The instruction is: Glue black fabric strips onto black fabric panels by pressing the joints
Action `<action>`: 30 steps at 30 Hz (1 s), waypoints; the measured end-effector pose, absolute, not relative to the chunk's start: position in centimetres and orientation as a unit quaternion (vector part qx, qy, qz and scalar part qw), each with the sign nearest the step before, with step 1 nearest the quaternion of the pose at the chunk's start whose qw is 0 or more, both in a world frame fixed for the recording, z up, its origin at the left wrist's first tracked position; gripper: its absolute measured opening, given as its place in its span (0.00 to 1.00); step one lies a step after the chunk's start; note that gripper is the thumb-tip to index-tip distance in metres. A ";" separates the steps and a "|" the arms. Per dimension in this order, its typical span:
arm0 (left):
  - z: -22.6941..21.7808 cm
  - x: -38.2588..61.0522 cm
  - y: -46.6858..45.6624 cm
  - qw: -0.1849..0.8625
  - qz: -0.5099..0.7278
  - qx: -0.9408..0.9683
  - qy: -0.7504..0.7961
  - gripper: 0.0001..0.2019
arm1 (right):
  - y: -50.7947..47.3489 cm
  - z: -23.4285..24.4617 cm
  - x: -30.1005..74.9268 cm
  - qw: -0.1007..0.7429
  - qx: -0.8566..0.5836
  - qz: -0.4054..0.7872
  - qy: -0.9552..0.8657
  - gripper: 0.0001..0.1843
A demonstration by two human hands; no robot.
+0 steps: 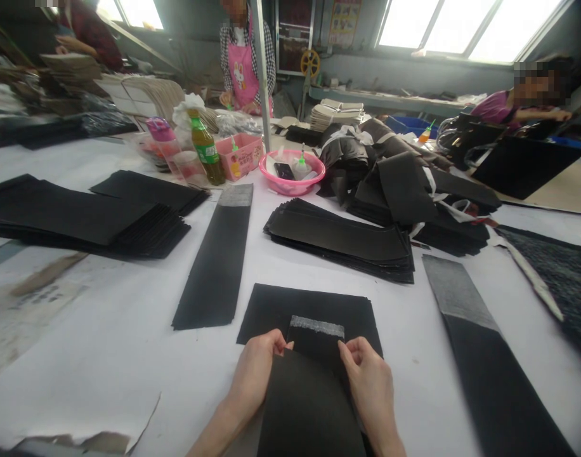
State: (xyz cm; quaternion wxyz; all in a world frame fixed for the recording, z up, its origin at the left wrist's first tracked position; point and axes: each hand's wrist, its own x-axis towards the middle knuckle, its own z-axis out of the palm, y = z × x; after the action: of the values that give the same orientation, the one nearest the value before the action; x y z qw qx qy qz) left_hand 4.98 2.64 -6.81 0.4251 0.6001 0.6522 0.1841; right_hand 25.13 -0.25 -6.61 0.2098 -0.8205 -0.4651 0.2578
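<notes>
Between finger and thumb, my left hand (pixel 256 368) pinches the left edge of a black strip (pixel 309 406). My right hand (pixel 370 377) pinches the same strip at its right edge. A whitish, glue-like band (pixel 318 326) runs across the strip's far end. The strip bends up toward me, and its near part leaves the bottom of the view. Under its far end lies a wider black sheet (pixel 314 298), flat on the white table (pixel 129 355). I cannot tell whether strip and sheet touch.
Black strips with greyish ends lie left (pixel 212 266) and right (pixel 485 355). Beyond are stacks of black pieces (pixel 338 231), (pixel 81 212), a pink basin (pixel 293 185) with a phone, a bottle (pixel 207 149) and a tied black pile (pixel 399 184). Several people work farther back.
</notes>
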 end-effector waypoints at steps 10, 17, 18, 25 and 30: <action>-6.4 5.1 2.7 0.422 0.183 0.601 0.653 0.19 | -0.2 -6.3 25.0 0.202 -0.820 0.255 -0.471 0.16; -7.0 4.9 2.6 0.396 0.180 0.620 0.653 0.15 | -0.3 -6.4 25.0 0.204 -0.817 0.235 -0.485 0.15; -7.1 4.8 2.5 0.393 0.177 0.624 0.652 0.12 | -0.3 -6.4 25.0 0.203 -0.818 0.235 -0.485 0.15; -6.5 4.8 2.1 0.343 0.143 0.653 0.660 0.04 | -0.4 -6.2 25.0 0.211 -0.815 0.228 -0.489 0.15; -6.6 5.3 1.6 0.229 0.158 0.699 0.659 0.07 | -0.4 -6.5 25.0 0.210 -0.815 0.234 -0.487 0.15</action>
State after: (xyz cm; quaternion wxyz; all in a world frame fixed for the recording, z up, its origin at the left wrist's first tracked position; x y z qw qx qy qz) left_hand 5.29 1.63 -6.55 0.2291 0.6990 0.6588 0.1579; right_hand 25.04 -0.43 -6.48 0.2099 -0.8149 -0.4870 0.2339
